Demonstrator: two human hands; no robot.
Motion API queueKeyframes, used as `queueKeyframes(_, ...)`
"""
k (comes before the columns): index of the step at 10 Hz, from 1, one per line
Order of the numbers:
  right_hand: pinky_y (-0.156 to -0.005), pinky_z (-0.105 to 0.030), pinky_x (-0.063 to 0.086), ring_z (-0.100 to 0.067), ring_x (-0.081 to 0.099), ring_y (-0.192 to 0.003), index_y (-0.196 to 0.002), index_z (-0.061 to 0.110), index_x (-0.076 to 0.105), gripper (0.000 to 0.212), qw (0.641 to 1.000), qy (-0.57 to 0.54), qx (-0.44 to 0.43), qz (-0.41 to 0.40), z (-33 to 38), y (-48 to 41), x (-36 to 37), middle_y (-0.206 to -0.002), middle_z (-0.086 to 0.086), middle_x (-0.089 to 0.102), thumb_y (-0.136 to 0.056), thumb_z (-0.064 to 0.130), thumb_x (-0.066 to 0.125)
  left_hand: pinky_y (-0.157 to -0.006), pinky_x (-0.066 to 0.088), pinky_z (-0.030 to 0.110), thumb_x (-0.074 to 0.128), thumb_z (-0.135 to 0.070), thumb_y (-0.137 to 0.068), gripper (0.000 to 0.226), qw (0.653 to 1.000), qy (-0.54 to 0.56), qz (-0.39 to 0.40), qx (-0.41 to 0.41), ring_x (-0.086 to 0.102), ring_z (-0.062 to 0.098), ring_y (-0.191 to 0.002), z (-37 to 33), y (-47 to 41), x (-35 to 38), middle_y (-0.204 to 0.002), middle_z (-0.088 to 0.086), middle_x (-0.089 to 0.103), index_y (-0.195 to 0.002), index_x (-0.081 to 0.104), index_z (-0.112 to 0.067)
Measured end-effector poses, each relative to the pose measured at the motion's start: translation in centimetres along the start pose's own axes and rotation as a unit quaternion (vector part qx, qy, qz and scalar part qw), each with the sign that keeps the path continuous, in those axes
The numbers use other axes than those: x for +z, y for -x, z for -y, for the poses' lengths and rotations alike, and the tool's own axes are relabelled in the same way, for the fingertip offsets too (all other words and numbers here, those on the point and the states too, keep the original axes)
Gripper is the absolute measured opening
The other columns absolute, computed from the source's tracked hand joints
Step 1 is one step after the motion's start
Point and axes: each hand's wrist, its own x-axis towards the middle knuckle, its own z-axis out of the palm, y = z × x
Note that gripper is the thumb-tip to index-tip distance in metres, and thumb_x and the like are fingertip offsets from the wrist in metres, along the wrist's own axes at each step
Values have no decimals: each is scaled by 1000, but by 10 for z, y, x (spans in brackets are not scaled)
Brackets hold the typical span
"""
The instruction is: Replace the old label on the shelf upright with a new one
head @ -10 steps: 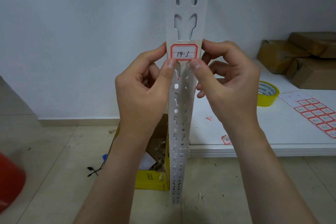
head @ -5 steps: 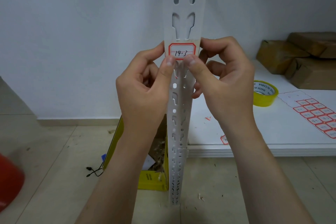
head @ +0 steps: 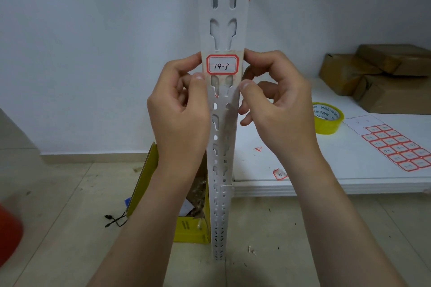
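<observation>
**A:** Where is the label right now?

**B:** The label (head: pixel 222 64), white with a red border and "14-3" handwritten on it, sits flat on the front face of the white shelf upright (head: pixel 222 30), just below a pair of keyhole slots. A strip of clear tape seems to lie over and just below it, though its edges are hard to make out.

**A:** And the hands?

**B:** The left hand (head: pixel 179 109) is at the upright's left edge, fingers curled, forefinger tip at the label's left side and thumb tip pressed on the post just below the label's lower left corner. The right hand (head: pixel 277 109) mirrors it on the right edge, thumb tip just below the lower right corner, forefinger by the label's upper right. Both pinch the upright's edges beside the label; neither is spread.

**A:** What else is around?

**B:** To the right, a white shelf board (head: pixel 326 170) carries a roll of yellow tape (head: pixel 327 121), a sheet of red-bordered labels (head: pixel 396 147), one loose label (head: pixel 279 173) near its front edge and brown cardboard boxes (head: pixel 377 77) at the far side. Left of the post's foot, an open yellow box (head: pixel 186 228) stands on the tiled floor (head: pixel 70 205).
</observation>
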Motion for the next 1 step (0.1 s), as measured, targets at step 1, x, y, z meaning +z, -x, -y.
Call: queueKeyframes(1, -64, -47, 64, -26, 70, -73, -136, 29, 64, 39, 996, 79, 13, 34, 12, 8, -11, -106, 16, 66, -102, 11, 63, -59, 57, 12, 54, -15, -107, 26, 998, -18, 10, -52, 70, -2, -75, -19, 7, 1, -88, -15, 62, -132, 60, -15)
